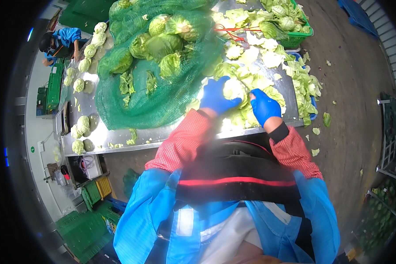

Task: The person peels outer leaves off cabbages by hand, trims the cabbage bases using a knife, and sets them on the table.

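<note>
A pale cabbage head (233, 88), washed out by glare, lies on loose leaves near the front edge of the metal table (288, 94). My left hand (217, 97), in a blue glove, curves around its left side with thumb and fingers spread. To the right of the head, my right hand (265, 106), also blue-gloved, is closed. A thin dark blade-like tool (245, 85) sticks out of it toward the head; its handle is hidden in the fist. Outer cabbage leaves (270, 94) surround both hands.
A green mesh sack (135, 114) holds whole cabbages (161, 46). Trimmed heads (83, 124) stand along the table's left side, near a scale (63, 118). Leaves fill a green crate (293, 41) and a blue bin (313, 107). Red cord (232, 33) lies behind. Another person (61, 44) stands far left.
</note>
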The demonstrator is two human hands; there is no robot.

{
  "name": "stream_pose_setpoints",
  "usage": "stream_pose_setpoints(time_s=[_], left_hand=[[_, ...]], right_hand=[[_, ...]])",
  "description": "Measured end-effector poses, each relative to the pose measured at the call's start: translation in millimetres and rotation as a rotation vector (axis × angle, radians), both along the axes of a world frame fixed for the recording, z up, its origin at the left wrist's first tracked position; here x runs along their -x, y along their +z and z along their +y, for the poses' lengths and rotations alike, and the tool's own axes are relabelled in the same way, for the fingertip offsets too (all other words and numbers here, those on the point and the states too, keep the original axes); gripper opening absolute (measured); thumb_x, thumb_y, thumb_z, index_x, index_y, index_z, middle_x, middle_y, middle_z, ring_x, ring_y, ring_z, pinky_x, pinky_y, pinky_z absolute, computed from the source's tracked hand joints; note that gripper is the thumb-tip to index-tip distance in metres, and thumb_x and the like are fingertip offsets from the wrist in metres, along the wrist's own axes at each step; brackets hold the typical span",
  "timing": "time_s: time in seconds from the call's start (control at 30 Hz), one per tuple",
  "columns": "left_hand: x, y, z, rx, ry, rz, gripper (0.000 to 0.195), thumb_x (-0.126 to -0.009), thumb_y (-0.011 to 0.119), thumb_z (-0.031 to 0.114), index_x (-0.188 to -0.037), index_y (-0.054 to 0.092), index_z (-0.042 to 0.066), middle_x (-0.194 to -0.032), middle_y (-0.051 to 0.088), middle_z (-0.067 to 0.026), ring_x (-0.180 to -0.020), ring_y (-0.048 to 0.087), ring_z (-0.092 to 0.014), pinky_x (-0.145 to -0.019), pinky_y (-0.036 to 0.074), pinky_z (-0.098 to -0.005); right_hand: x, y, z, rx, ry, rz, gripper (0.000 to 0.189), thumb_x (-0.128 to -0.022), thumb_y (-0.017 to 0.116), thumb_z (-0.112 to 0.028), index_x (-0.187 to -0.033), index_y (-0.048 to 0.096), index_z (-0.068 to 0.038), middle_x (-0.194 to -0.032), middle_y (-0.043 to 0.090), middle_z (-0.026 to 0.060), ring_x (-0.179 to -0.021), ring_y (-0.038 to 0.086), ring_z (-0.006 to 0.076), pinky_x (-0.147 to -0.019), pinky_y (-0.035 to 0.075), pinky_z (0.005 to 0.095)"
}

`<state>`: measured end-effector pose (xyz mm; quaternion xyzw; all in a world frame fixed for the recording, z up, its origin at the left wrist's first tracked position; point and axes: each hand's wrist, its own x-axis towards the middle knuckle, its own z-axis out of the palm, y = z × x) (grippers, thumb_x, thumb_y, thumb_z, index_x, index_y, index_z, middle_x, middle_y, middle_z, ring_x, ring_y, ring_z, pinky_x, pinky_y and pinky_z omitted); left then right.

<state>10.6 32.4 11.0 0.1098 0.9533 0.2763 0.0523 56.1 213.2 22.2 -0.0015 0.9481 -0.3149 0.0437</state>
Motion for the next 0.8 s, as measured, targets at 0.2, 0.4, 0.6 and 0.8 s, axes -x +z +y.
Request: stream_pose_setpoints(time_s=[0.2, 0.4, 0.6, 0.8], left_hand=[[-1.3, -40.3, 7.6, -0.182, -0.002, 0.221, 0.083, -0.059, 0.074, 0.04, -0.125, 0.04, 0.003, -0.109, 0.048, -0.0242, -0.102, 0.048, -0.037, -0.089, 0.041, -0.0404], [-4.7, -23.9, 21.5, -0.143, 0.067, 0.048, 0.084, -0.061, 0.073, 0.037, -0.127, 0.037, 0.0, -0.112, 0.048, -0.0249, -0.105, 0.047, -0.037, -0.092, 0.04, -0.0406], [-19.6, -29.4, 11.3, -0.275, 0.016, 0.158, 0.085, -0.061, 0.074, 0.034, -0.127, 0.035, -0.001, -0.115, 0.044, -0.0257, -0.107, 0.045, -0.038, -0.093, 0.039, -0.0426], [-28.4, -22.2, -1.1, -0.432, -0.035, 0.085, 0.086, -0.06, 0.075, 0.034, -0.128, 0.035, 0.0, -0.117, 0.044, -0.0229, -0.111, 0.044, -0.035, -0.096, 0.037, -0.0414]], right_hand=[[-15.8, -22.3, -1.5, -0.103, -0.011, 0.059, 0.018, -0.088, 0.047, -0.025, -0.087, 0.054, -0.009, -0.084, 0.061, 0.0149, -0.072, 0.06, 0.0356, -0.063, 0.048, 0.0433], [7.0, -29.2, 5.5, -0.139, -0.049, -0.043, 0.021, -0.088, 0.048, -0.028, -0.089, 0.054, -0.008, -0.086, 0.061, 0.0181, -0.074, 0.06, 0.0372, -0.065, 0.047, 0.0455], [36.1, -22.5, 13.9, -0.106, -0.021, -0.247, 0.035, -0.087, 0.044, -0.038, -0.098, 0.054, -0.006, -0.089, 0.062, 0.022, -0.084, 0.06, 0.039, -0.074, 0.046, 0.0457], [47.0, -34.9, -2.1, 0.049, -0.099, 0.029, 0.035, -0.08, 0.055, -0.035, -0.108, 0.056, -0.014, -0.099, 0.063, 0.0152, -0.087, 0.061, 0.0336, -0.075, 0.048, 0.0412]])
